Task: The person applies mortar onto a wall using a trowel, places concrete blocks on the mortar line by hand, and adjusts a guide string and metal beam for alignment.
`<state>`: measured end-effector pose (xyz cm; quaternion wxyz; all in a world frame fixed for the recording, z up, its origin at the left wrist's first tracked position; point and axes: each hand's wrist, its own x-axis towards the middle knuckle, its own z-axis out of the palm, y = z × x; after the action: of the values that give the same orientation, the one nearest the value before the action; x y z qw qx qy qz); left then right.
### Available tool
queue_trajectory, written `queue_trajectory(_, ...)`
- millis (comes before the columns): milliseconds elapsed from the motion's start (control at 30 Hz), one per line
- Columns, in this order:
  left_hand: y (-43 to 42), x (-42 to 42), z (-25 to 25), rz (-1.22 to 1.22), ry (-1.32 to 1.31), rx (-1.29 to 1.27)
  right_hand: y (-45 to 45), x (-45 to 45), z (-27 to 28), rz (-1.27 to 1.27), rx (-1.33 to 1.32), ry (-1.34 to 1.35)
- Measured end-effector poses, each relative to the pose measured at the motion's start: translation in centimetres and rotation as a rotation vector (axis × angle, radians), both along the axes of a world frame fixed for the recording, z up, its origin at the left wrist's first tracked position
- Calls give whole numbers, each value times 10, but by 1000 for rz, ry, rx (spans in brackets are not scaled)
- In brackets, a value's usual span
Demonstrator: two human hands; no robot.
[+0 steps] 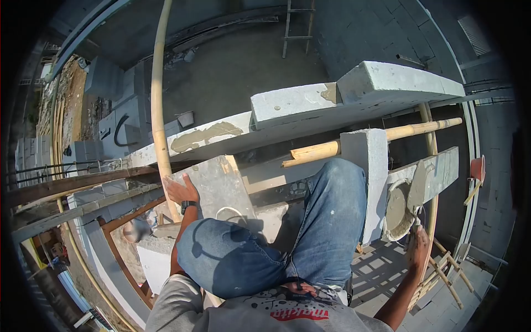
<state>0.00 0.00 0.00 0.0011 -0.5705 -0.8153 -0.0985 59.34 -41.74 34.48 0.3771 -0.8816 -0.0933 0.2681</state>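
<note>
My right hand (418, 249) is closed around the handle of a trowel (420, 185), whose blade is coated with grey mortar. Beside and partly under the blade stands a bucket (385, 229) with wet mortar (395, 210) in it. My left hand (181, 191), with a watch on the wrist, has its fingers spread at the edge of a grey board (213, 185). An upright bamboo pole (159, 94) passes right by its fingers. Ahead of my knees runs a wall of pale blocks, with a mortar patch (207, 135) on its top to the left of a laid block (293, 103).
A larger block (401, 80) sits further right on the wall. By my right knee another block (370, 177) stands upright near a horizontal bamboo pole (423, 129). A red container (477, 167) is at far right. Below lies a floor (249, 61) with a ladder (298, 37).
</note>
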Motion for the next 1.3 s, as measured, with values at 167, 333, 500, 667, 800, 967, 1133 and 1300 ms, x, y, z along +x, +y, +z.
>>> queue_trajectory(167,-1,15,16,55,-70,-32,114,-13,-40,344,186,81)
queue_trajectory(333,-1,4,16,43,-87,35,242,-58,-112,616,115,219)
queue_trajectory(500,2,2,17,36,-84,63,322,-97,-178,994,-97,206)
queue_trajectory(667,4,1,21,14,-84,89,380,-148,-261,1252,-124,68)
queue_trajectory(800,1,0,23,-5,-99,101,429,-205,-299,1419,-4,-388)
queue_trajectory(967,3,-1,26,17,-159,18,459,-254,-335,1457,98,-611)
queue_trajectory(1133,2,-5,19,11,-117,26,497,-289,-380,1569,216,-737)
queue_trajectory(1300,2,-5,21,21,-148,-15,529,-325,-388,1659,163,-653)
